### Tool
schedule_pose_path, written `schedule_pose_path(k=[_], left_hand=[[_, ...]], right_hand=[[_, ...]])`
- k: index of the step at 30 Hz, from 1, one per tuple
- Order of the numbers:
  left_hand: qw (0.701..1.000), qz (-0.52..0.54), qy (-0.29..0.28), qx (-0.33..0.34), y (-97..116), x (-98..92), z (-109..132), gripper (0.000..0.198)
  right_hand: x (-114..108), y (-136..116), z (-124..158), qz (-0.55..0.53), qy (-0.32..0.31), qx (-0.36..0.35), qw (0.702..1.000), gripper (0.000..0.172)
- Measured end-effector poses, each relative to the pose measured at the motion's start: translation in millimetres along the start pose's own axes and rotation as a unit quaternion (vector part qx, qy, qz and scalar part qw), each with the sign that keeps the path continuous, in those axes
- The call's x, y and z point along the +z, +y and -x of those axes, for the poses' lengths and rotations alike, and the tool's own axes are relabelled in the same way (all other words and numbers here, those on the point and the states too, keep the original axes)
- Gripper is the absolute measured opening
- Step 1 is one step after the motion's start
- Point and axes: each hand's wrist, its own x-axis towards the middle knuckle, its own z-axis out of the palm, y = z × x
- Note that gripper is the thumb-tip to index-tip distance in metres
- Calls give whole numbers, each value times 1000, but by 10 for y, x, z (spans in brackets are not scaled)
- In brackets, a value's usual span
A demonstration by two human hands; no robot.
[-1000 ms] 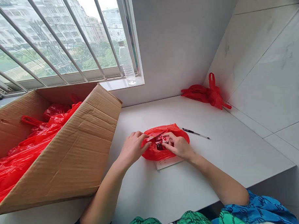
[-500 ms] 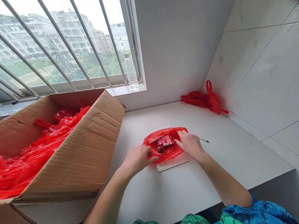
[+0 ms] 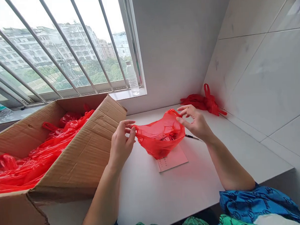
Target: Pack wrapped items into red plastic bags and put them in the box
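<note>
A thin red plastic bag [image 3: 157,143] is stretched between my two hands above the white table. My left hand [image 3: 122,139] pinches its left edge between thumb and fingers. The right-hand rim is caught between the thumb and fingertips of my right hand [image 3: 196,122], with the other fingers spread. Small red packets [image 3: 169,137] show inside the bag, partly veiled by the plastic. Beneath the bag lies a pale paper pad [image 3: 175,159] with handwritten marks, partly covered. A dark pen [image 3: 192,137] rests just right of the bag.
On the left a large cardboard box [image 3: 80,154] holds bunched red plastic bags [image 3: 59,138]. More red bags [image 3: 201,102] lie in the far corner by the tiled wall. A clear bottle [image 3: 132,78] stands on the sill of the barred window. The table's front edge runs close to my body.
Both hands have risen and moved apart, lifting the bag's rim and drawing it wide. The packets inside are now more covered, and more of the pad shows.
</note>
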Motion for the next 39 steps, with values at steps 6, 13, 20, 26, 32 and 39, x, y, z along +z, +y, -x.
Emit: schedule_pose_path(k=[6,13,20,26,32,39], left_hand=[[992,28,95,78,189,3,-272,29],[984,30,54,169,336,56,-354,23],[972,163,-60,157,489,352,-259,25],[975,208,-61,55,167,683,-158,71],[898,351,-250,-92,-53,738,-141,68],[837,417,-289,-205,-87,618,-217,55]], right_hand=[[274,-155,-229,-388,70,5,919,15],[533,-177,-152,-431,-19,80,899,30],[687,-253,-57,-234,-136,-9,963,43],[746,-135,-80,-346,-110,128,923,39],[613,31,-135,-419,-159,187,874,39],[510,-7,-78,-177,-234,45,955,12]])
